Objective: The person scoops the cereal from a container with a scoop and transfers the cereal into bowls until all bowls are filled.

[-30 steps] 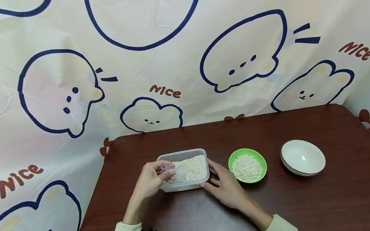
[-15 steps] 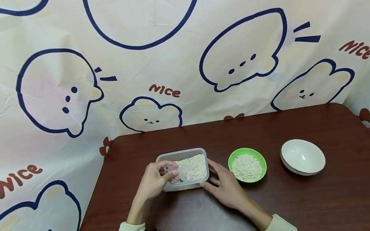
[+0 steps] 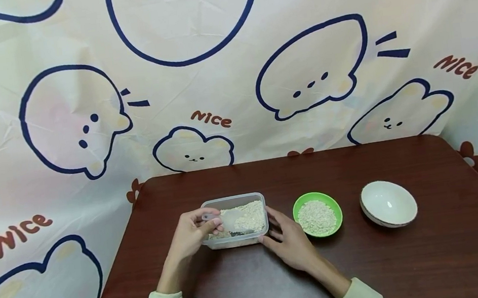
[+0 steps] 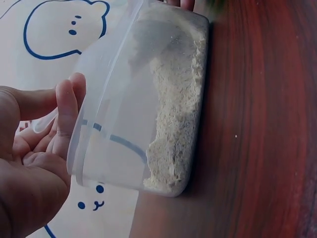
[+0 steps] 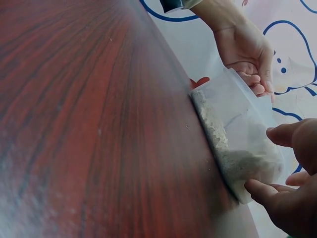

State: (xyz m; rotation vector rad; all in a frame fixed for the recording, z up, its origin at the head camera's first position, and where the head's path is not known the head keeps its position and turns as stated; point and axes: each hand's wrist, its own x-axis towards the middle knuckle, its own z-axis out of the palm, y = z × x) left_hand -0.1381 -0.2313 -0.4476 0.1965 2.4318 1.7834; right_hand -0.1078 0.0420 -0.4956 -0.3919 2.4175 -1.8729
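My left hand [image 3: 189, 234] pinches the short handle of a translucent scoop [image 3: 233, 219] between thumb and fingers. The scoop is over a rectangular clear plastic container [image 3: 237, 241], within its rim in the head view. Pale flakes like rolled oats [image 3: 251, 215] lie in the container, heaped toward its right side, with a dark bare patch near the front wall. My right hand [image 3: 293, 244] holds the container's right end, thumb on the front and fingers along the side. In the right wrist view, fingertips [image 5: 255, 187] touch the wall low down. Whether flakes are in the scoop, I cannot tell.
A green bowl [image 3: 339, 215] of similar flakes stands right of the container, close to my right hand. Farther right is a white bowl [image 3: 389, 202] with nothing visible inside. All stand on a dark brown wooden table [image 3: 256, 286]; a printed cloth [image 3: 240, 89] hangs behind.
My left hand shifts slightly right with the scoop, then back left. A dark bare patch shows more clearly near the container's front. The right hand stays in place on the container.
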